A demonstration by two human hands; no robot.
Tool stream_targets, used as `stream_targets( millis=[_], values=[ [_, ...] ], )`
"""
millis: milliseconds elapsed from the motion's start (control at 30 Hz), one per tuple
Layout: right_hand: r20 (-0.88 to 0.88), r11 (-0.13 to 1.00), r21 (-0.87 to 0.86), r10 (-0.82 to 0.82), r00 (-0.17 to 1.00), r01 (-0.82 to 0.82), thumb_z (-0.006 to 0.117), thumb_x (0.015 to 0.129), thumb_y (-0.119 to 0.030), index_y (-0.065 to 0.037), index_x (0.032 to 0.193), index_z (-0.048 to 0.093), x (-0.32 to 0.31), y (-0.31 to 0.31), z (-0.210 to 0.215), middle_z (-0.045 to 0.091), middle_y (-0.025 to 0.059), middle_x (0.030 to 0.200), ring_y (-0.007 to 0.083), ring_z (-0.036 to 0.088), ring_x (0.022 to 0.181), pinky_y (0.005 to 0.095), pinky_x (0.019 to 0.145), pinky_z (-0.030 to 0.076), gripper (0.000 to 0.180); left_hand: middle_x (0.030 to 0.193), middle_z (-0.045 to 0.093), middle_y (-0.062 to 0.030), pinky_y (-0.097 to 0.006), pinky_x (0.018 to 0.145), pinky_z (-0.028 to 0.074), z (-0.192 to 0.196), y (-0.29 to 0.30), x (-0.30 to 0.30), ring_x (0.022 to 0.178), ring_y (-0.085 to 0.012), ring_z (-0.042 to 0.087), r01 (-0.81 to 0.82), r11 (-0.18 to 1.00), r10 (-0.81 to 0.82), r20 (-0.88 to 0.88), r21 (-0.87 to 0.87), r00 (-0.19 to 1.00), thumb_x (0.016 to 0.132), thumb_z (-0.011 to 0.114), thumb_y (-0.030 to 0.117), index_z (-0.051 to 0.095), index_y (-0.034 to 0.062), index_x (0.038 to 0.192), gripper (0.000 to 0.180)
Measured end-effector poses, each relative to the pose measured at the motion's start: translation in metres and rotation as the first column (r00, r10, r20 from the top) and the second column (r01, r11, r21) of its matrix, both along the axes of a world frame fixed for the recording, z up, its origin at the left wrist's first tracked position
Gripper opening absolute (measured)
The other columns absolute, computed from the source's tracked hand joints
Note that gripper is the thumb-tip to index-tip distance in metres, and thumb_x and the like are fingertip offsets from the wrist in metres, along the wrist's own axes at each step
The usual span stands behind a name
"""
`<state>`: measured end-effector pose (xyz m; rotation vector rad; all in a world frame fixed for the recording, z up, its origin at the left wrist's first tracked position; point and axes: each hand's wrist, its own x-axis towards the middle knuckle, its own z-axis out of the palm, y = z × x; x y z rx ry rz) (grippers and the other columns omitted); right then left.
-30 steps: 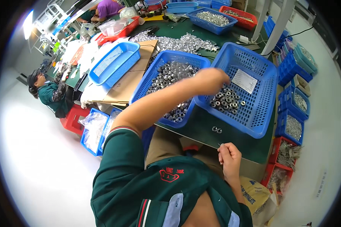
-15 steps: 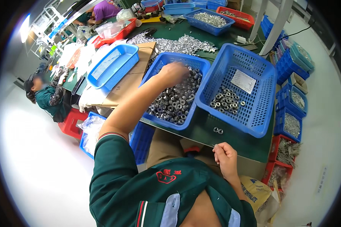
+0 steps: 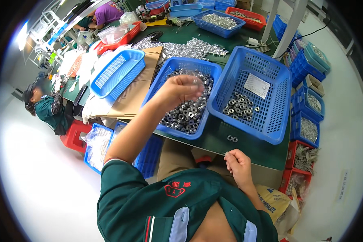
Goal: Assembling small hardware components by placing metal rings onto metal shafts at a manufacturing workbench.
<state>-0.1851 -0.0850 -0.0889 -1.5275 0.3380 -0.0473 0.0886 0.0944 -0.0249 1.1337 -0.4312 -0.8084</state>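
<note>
The left hand [image 3: 180, 90] is raised above a blue basket [image 3: 173, 70] full of small metal nuts [image 3: 187, 115], its fingers drawn together in a loose pinch; something small and shiny shows at the fingertips, too blurred to name for sure. The heap of nuts lies directly beneath and a little beyond this hand. The right hand [image 3: 238, 163] sits low, close to the body at the near edge of the green table [image 3: 218, 137], fingers curled inward with thumb and forefinger pressed on a thin, small piece that cannot be made out clearly. Just ahead of the right hand, two loose nuts [image 3: 232, 139] lie on the table, apart from it. Further ahead of that hand stands a second blue basket [image 3: 270, 72] holding a smaller cluster of nuts and a white slip of paper [image 3: 257, 85]. To the left of the raised hand, an empty-looking blue tray [image 3: 117, 72] rests on cardboard [image 3: 139, 86].
</note>
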Motion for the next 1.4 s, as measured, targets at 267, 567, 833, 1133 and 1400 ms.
stream_targets(
  millis=[267, 567, 833, 1133, 1400],
  values=[
    [0.04, 0.999, -0.02, 0.041, 0.998, -0.041, 0.06, 0.094, -0.016, -0.001, 0.082, 0.062, 0.008, 0.009, 0.008, 0.055, -0.002, 0.059, 0.0022, 0.048, 0.052, 0.0197, 0.048, 0.036, 0.02, 0.101, 0.063, -0.0108, -0.028, 0.074, 0.052, -0.018, 0.007, -0.061, 0.086, -0.0166, 0.062, 0.031, 0.964, -0.118, -0.321, -0.266, 0.94, 0.091, 0.054, 0.005, 0.051, -0.0039, 0.129, 0.038],
    [0.117, 0.982, -0.186, 0.006, 0.993, 0.016, 0.063, 0.092, -0.014, 0.0, 0.082, 0.061, 0.017, 0.012, 0.023, 0.055, -0.0002, 0.059, 0.0043, 0.05, 0.052, 0.0219, 0.048, 0.038, 0.017, 0.105, 0.064, -0.0242, -0.036, 0.075, 0.055, -0.021, 0.011, -0.094, 0.087, -0.0284, 0.066, 0.033, 0.943, -0.166, -0.381, -0.332, 0.91, 0.096, 0.048, 0.012, 0.05, 0.0009, 0.119, 0.025],
    [0.392, 0.885, -0.451, 0.084, 0.916, 0.112, 0.065, 0.089, -0.01, -0.002, 0.083, 0.059, 0.037, 0.019, 0.058, 0.055, 0.0085, 0.06, 0.0175, 0.052, 0.05, 0.029, 0.049, 0.04, 0.011, 0.099, 0.061, -0.007, -0.028, 0.071, 0.043, -0.028, 0.008, -0.129, 0.083, -0.0143, 0.054, -0.043, 0.951, -0.089, -0.404, -0.306, 0.911, 0.086, 0.063, 0.009, 0.062, 0.0002, 0.108, 0.023],
    [0.435, 0.876, -0.462, 0.087, 0.896, 0.139, 0.064, 0.089, -0.011, -0.003, 0.084, 0.06, 0.039, 0.02, 0.057, 0.057, 0.0096, 0.061, 0.0219, 0.055, 0.049, 0.0311, 0.048, 0.04, 0.011, 0.089, 0.063, -0.0025, -0.023, 0.071, 0.045, -0.025, 0.006, -0.148, 0.078, -0.0092, 0.056, -0.089, 0.988, 0.057, -0.235, -0.126, 0.97, 0.088, 0.063, 0.002, 0.063, 0.001, 0.11, 0.022],
    [0.447, 0.818, -0.554, 0.135, 0.884, 0.155, 0.066, 0.085, -0.01, -0.004, 0.082, 0.059, 0.039, 0.015, 0.054, 0.056, 0.0095, 0.061, 0.0249, 0.056, 0.051, 0.0328, 0.048, 0.041, 0.01, 0.097, 0.06, -0.0067, -0.028, 0.073, 0.047, -0.023, 0.004, -0.152, 0.084, -0.0154, 0.057, -0.184, 0.978, 0.122, 0.45, 0.096, 0.884, 0.086, 0.059, -0.003, 0.06, 0.0001, 0.101, 0.015]
  ],
)
